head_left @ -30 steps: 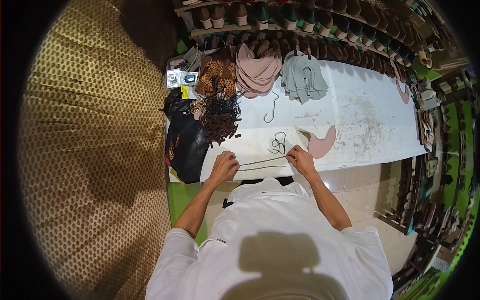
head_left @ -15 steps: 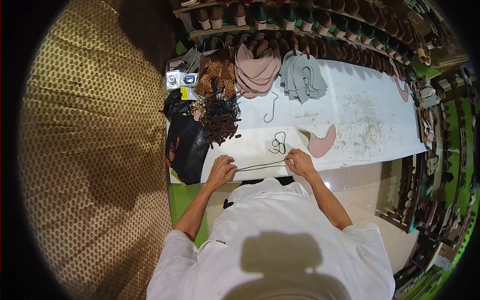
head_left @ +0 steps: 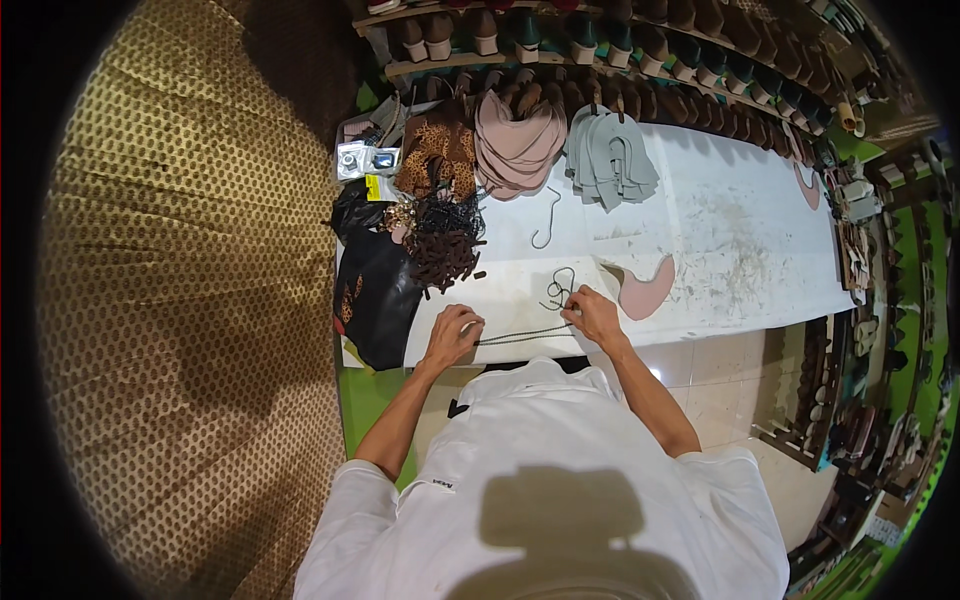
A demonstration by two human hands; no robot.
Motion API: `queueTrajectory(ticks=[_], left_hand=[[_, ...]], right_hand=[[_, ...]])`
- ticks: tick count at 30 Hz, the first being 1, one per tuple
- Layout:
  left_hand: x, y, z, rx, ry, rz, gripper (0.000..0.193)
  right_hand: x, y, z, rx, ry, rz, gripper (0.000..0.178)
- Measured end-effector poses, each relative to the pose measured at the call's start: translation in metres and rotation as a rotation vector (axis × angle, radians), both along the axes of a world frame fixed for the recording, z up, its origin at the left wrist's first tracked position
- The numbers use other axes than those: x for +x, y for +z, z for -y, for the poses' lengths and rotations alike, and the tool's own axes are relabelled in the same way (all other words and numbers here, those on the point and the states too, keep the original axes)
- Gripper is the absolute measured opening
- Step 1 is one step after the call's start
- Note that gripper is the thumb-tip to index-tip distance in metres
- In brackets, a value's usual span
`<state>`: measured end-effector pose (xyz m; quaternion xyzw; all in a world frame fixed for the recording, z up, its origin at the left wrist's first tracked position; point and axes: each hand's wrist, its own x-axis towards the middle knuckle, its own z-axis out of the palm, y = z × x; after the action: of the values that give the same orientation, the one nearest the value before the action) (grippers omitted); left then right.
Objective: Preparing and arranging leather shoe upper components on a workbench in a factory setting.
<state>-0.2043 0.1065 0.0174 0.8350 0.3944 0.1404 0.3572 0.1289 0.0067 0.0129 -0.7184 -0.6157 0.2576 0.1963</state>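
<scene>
Two long, thin, dark cord strands [head_left: 522,337] lie side by side near the close edge of the white-covered tabletop [head_left: 700,210]. The person's left hand [head_left: 455,335] is at one end, and the right hand [head_left: 594,318] at the other. Both hands have bent fingers, but one cannot tell if either grip is closed on the strands. Just past the right hand is a curly dark cord [head_left: 557,283], with a flat, curved pink piece [head_left: 652,290] beside it. Farther back sit pink [head_left: 520,150] and grey [head_left: 608,160] stacks of flat, curved pieces.

Gold patterned cloth [head_left: 190,270] with dark spots and soft folds fills the whole left side. White-covered table [head_left: 700,180], kinda scuffed toward the right. Wooden shelves [head_left: 445,64] full of shoes run along the back, bright green wall [head_left: 908,235] on the right, shiny pale tile floor [head_left: 722,395] catching some light.
</scene>
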Motion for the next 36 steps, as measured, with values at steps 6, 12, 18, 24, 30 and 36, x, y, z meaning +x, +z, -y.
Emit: queueTrajectory(ticks=[6, 12, 18, 24, 30, 36], left_hand=[[0.058, 0.016, -0.019, -0.072, -0.023, 0.137, 0.029], [0.126, 0.078, -0.045, -0.158, -0.047, 0.316, 0.036], [0.140, 0.104, -0.076, -0.193, -0.061, 0.283, 0.030], [0.123, 0.107, -0.086, -0.395, 0.029, 0.347, 0.030], [0.069, 0.079, -0.075, -0.582, 0.087, 0.304, 0.032], [0.011, 0.012, -0.035, -0.596, 0.106, 0.148, 0.032]], right_hand=[[0.004, 0.016, -0.017, 0.240, 0.058, -0.050, 0.023], [0.009, 0.076, -0.063, 0.021, -0.010, -0.509, 0.025], [0.015, 0.109, -0.091, 0.032, -0.033, -0.740, 0.022], [0.027, 0.116, -0.091, -0.052, -0.096, -0.797, 0.026], [0.039, 0.095, -0.067, -0.237, -0.107, -0.756, 0.023], [0.036, 0.027, -0.028, -0.267, -0.063, -0.795, 0.023]])
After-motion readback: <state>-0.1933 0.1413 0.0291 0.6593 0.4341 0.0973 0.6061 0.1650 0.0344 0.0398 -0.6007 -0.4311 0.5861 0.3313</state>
